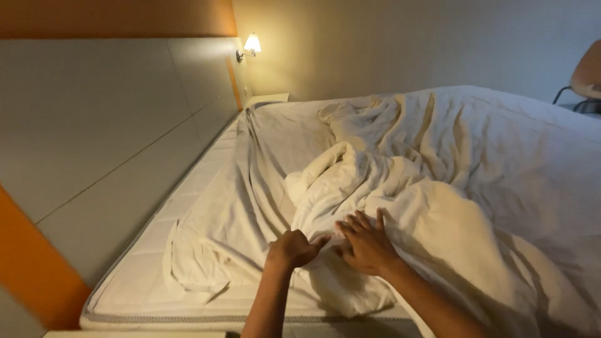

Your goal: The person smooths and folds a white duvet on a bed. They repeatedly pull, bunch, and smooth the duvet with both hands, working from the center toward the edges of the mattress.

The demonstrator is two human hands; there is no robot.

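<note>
A crumpled white duvet (438, 188) lies heaped across a bed. Under it a thin white sheet (250, 188) is wrinkled and pulled loose, baring the quilted mattress (150, 275) along the left side. My left hand (293, 249) is closed on a fold of the duvet near the bed's near edge. Right beside it, my right hand (366, 243) rests on the duvet with fingers spread, the thumb tucked under the cloth.
A grey panelled headboard wall (106, 138) with orange trim runs along the left. A lit wall lamp (250, 45) hangs at the far corner above a small white bedside table (269, 98). A chair (585, 78) shows at the right edge.
</note>
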